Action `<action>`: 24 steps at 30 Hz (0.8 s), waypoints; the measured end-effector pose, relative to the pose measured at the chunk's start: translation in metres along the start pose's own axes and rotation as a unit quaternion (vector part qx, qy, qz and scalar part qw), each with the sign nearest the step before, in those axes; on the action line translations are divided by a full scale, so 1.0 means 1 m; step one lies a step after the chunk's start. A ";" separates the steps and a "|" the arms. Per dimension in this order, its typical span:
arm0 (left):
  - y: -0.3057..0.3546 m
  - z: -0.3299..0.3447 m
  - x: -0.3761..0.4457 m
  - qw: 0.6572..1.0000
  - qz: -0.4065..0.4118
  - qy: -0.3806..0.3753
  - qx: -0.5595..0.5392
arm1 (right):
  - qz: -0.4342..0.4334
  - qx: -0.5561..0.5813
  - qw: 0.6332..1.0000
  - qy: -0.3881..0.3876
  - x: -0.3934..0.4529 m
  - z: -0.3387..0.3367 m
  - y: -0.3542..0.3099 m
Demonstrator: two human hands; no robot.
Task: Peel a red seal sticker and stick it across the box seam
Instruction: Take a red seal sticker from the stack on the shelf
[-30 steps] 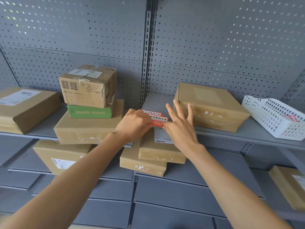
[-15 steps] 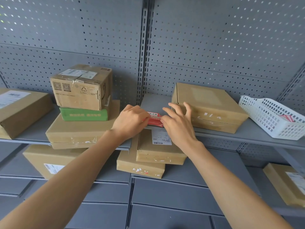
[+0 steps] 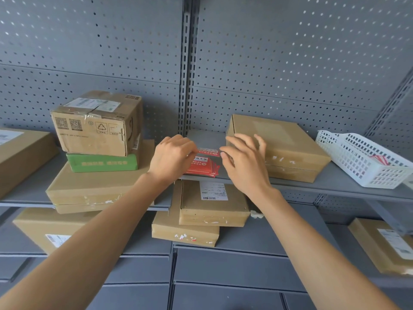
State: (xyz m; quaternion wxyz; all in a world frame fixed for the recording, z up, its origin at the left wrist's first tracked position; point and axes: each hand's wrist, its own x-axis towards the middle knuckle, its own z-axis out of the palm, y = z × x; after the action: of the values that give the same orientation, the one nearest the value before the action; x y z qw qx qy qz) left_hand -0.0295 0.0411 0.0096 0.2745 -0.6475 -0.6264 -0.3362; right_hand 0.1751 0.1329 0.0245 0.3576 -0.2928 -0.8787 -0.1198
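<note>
Two bare forearms (both uncovered), bare left hand (image 3: 172, 159), bare right hand (image 3: 245, 168), short fingernails
</note>
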 end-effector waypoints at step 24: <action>0.025 -0.025 0.064 0.975 0.111 0.181 -0.061 | 0.307 0.453 0.837 -0.014 0.030 -0.067 0.009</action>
State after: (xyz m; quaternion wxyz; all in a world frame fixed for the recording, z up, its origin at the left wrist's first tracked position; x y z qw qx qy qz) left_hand -0.0080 0.0597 0.0765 0.3791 -0.6569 -0.4687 -0.4529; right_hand 0.2004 0.1246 0.0932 0.4565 -0.3541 -0.7048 0.4116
